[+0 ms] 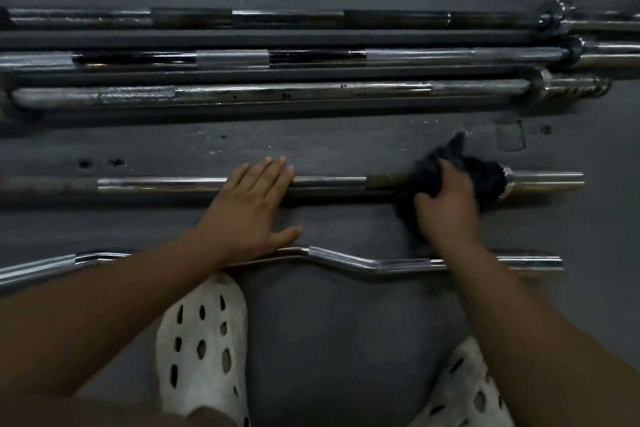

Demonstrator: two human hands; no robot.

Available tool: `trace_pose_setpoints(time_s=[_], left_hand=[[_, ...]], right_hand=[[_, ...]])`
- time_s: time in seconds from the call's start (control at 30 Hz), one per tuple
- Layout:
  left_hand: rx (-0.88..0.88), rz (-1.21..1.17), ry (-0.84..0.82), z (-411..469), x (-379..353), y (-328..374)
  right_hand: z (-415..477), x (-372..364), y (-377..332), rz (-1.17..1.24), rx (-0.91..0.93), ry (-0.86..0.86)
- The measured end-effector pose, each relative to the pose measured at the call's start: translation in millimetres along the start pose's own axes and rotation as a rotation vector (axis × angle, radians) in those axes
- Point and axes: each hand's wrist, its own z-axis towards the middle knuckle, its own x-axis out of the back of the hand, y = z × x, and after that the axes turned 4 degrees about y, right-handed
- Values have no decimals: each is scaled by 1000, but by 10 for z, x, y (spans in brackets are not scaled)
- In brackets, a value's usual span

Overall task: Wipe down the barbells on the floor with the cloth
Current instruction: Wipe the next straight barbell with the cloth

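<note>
Grey gym floor (346, 340) carries several bars. Right hand (446, 204) grips the dark cloth (485, 180) around a straight barbell (166, 184) beside its collar. Left hand (252, 204) presses flat, fingers straight, on the shaft.

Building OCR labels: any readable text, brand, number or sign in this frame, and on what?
None readable.
The straight chrome barbells, the wavy chrome curl bar, the black cloth and the white perforated clogs show no lettering.
The faint boxy outline on the grey floor is too blurred to read.
</note>
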Motion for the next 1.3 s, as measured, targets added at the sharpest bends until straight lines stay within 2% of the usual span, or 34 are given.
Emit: trace_pose_setpoints(time_s=[0.13, 0.23, 0.27, 0.3, 0.37, 0.43, 0.47, 0.5, 0.6, 0.67, 0.7, 0.73, 0.8, 0.87, 0.9, 1.0, 1.1, 1.17, 1.23, 1.3], left_hand=[[33, 5, -2, 248, 98, -87], [37, 2, 28, 384, 137, -171], [28, 0, 48, 426, 136, -201], [17, 4, 61, 464, 122, -225], [16, 26, 89, 517, 74, -262], [37, 28, 114, 525, 39, -255], [53, 13, 124, 512, 20, -228], [69, -1, 130, 486, 1, -196], [91, -46, 120, 351, -8, -83], [79, -82, 144, 212, -33, -19], [69, -99, 171, 134, -50, 19], [67, -120, 202, 66, -64, 55], [117, -182, 259, -22, -81, 125], [207, -243, 280, -20, -85, 206], [233, -258, 272, -3, -91, 250], [210, -179, 243, -42, -185, 385], [143, -140, 269, -180, -287, 411], [98, -136, 273, -195, -296, 380], [73, -141, 264, -71, -256, 281], [93, -136, 259, 145, -165, 127]], right_hand=[[-390, -315, -783, -169, 287, -120], [-216, -160, -611, -268, 557, -243], [-76, -61, -464, -274, 588, -254], [102, 27, -285, -260, 562, -229], [423, 198, 2, -171, 319, -118], [438, 174, -94, -21, 107, -52], [311, 50, -276, 19, 90, -70], [126, -102, -470, 22, 133, -109], [-325, -368, -913, -38, 413, -280], [-187, -299, -844, -86, 569, -342], [-74, -215, -704, -114, 581, -311], [52, -118, -505, -147, 524, -254], [203, 102, -125, -164, 270, -133], [108, 115, 16, -135, 53, -56], [-24, 13, -14, -116, 11, -46], [-590, -303, -315, -113, 106, -89], [-809, -261, -328, -73, 340, -234], [-596, -57, -126, -212, 524, -286], [-272, 126, 155, -338, 486, -209], [8, 287, 264, -305, 223, -81]])
